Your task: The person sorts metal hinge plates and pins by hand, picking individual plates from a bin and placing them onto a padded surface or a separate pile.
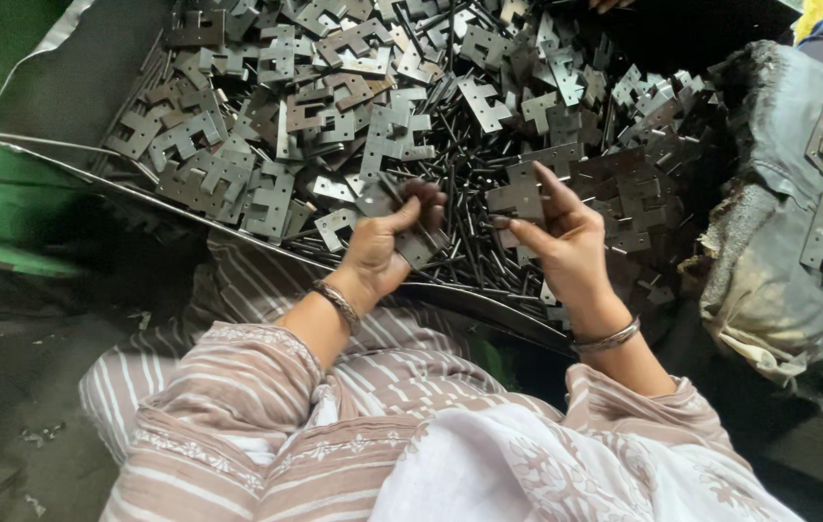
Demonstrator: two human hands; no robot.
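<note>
Left hand [384, 244] grips metal plate [380, 196]; right hand [563, 235] holds another plate [518, 196].

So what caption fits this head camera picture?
Two hands, left hand and right hand, each gripping flat metal plates over a heaped tray.

Dim, dusty dark floor [5, 425] lies below-left of the hands; a green surface [5, 193] (scuffed) stands left.
</note>
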